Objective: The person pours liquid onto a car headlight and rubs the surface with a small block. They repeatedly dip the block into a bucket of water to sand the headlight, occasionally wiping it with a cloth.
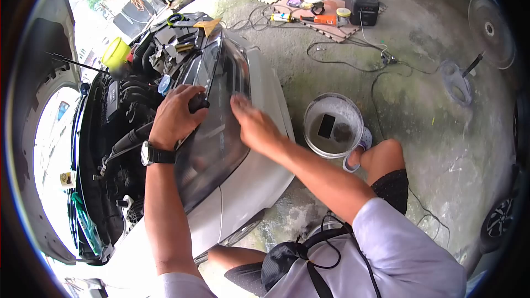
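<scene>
My left hand [178, 115], with a black watch [158, 154] on its wrist, rests at the inner edge of the car's headlight [212, 143]. Its fingers and thumb curve round a small black object [197, 102] whose kind I cannot tell. My right hand [258, 129] is over the outer part of the headlight, its fingers curled and their tips blurred by motion. Whatever lies under those fingers is hidden. The headlight lens looks dark and hazy, framed by the white bumper [270, 105].
The engine bay [130, 105] lies open at left; a yellow container [115, 52] sits there. A white bucket [311, 140] holding cloudy liquid and a black rectangle [326, 126] stands near my foot. Cables, an orange tool [323, 20], a black box [361, 5] and a fan [489, 28] are beyond.
</scene>
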Available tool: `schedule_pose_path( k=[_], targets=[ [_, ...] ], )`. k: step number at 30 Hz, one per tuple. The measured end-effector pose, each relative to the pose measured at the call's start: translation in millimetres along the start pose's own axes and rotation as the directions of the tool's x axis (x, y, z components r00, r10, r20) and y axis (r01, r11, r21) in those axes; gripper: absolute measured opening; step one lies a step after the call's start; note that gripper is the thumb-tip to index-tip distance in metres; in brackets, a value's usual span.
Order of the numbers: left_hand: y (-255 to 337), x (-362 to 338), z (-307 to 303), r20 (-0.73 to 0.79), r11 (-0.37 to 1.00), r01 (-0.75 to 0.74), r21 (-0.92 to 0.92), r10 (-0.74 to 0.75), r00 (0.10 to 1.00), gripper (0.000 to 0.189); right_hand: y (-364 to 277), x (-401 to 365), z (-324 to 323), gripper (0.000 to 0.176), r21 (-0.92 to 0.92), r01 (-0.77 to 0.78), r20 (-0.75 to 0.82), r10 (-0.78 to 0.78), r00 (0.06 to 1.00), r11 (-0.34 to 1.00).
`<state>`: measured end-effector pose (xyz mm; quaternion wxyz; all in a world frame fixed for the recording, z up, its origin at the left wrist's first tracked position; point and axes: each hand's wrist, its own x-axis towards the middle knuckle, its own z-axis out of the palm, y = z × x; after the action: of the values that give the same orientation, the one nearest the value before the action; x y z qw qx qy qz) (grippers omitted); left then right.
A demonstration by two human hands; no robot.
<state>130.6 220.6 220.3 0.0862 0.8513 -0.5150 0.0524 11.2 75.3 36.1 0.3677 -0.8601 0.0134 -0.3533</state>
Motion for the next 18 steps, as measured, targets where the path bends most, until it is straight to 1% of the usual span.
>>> schedule_pose_path(
  k=[2, 4, 5, 7, 8, 9, 11, 12, 13, 14, 15, 16, 17, 18],
  targets=[
    [1, 0, 0, -0.023, 1.000, 0.000, 0.003, 0.000, 1.000, 0.051, -28, -41, 2, 0.063, -0.043, 0.067, -0.003, -0.067, 0.998, 0.997],
    [-3, -1, 2, -0.009, 0.999, -0.009, 0.032, 0.010, 1.000, 0.053, -45, -64, -3, 0.064, -0.069, 0.142, 0.005, -0.142, 0.990, 0.988],
    [-4, -1, 3, 0.004, 1.000, 0.000, 0.027, -0.001, 1.000, 0.053, -39, -60, -2, 0.064, -0.059, 0.133, 0.016, -0.132, 0.991, 0.989],
    [-2, -2, 4, -0.038, 1.000, -0.008, -0.016, 0.007, 0.999, 0.052, -10, -25, -4, 0.064, -0.003, 0.127, -0.055, -0.127, 0.990, 0.992],
    [0, -1, 3, -0.038, 1.000, 0.001, -0.022, -0.001, 0.999, 0.048, 5, -2, -2, 0.064, 0.012, 0.068, -0.035, -0.068, 0.997, 0.998],
    [0, -1, 2, -0.044, 1.000, -0.008, -0.016, 0.007, 0.999, 0.048, 1, 2, -3, 0.064, 0.008, 0.072, -0.046, -0.072, 0.996, 0.997],
    [-1, 0, 1, -0.022, 1.000, -0.010, -0.005, 0.010, 1.000, 0.048, -8, 6, -9, 0.065, 0.044, -0.046, 0.020, 0.045, 0.999, 0.998],
    [-2, 0, 2, -0.026, 1.000, -0.011, 0.006, 0.011, 1.000, 0.048, -14, -11, -3, 0.067, -0.005, 0.013, -0.010, -0.013, 1.000, 1.000],
    [-2, 3, 0, -0.042, 1.000, -0.009, 0.002, 0.010, 0.999, 0.048, -19, -36, 3, 0.068, -0.056, 0.107, -0.014, -0.108, 0.994, 0.993],
    [0, 2, -1, -0.039, 1.000, -0.010, 0.012, 0.010, 0.999, 0.048, -33, -54, -2, 0.067, -0.075, 0.136, 0.012, -0.136, 0.991, 0.988],
    [0, -1, 1, -0.027, 1.000, -0.007, 0.020, 0.007, 1.000, 0.049, -45, -67, -7, 0.067, -0.086, 0.159, 0.042, -0.156, 0.987, 0.983],
    [-3, -1, 2, -0.034, 0.999, -0.042, 0.029, 0.043, 0.998, 0.049, -41, -62, -7, 0.067, -0.077, 0.154, 0.056, -0.150, 0.987, 0.985],
    [-4, -3, 6, -0.015, 0.999, -0.038, 0.023, 0.038, 0.999, 0.049, -31, -48, -7, 0.064, -0.029, 0.135, 0.026, -0.134, 0.991, 0.990],
    [-4, -3, 7, -0.032, 1.000, -0.023, -0.009, 0.022, 0.999, 0.049, -22, -32, -9, 0.061, 0.014, 0.116, -0.012, -0.116, 0.993, 0.993]
  ],
)
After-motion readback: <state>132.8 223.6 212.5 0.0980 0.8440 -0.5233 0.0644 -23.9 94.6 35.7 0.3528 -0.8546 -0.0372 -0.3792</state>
